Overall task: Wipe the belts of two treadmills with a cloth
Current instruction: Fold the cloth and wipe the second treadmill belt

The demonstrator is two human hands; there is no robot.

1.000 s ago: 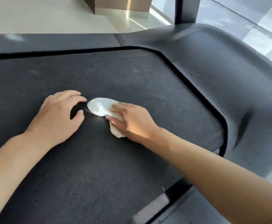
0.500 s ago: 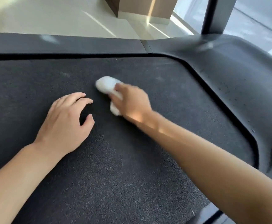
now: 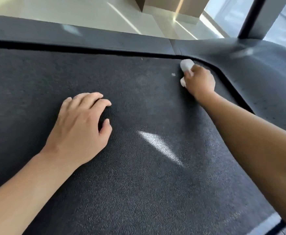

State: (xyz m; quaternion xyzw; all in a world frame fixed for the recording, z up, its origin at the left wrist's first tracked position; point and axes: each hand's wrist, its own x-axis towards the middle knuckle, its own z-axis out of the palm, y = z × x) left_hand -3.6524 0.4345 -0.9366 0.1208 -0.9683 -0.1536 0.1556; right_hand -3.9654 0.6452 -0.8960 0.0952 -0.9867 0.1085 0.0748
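Observation:
A dark, grainy treadmill belt (image 3: 138, 175) fills most of the view. My right hand (image 3: 199, 82) reaches to the belt's far right corner and grips a small white cloth (image 3: 186, 64), pressing it on the belt close to the curved frame edge. Most of the cloth is hidden under the fingers. My left hand (image 3: 81, 128) rests on the belt at centre left, fingers bent with their tips on the surface, holding nothing. A tiny white speck (image 3: 173, 74) lies on the belt just left of the cloth.
The grey plastic frame (image 3: 257, 68) curves around the belt's far and right sides. A dark upright post (image 3: 252, 16) rises at the top right. Beyond the frame are a pale floor (image 3: 71, 12) and a brown box (image 3: 169, 5). A sunlit streak (image 3: 159, 146) crosses the belt.
My right hand has slid the cloth away from my left hand, up and to the right across the belt into the far corner. My left hand has stayed put on the belt.

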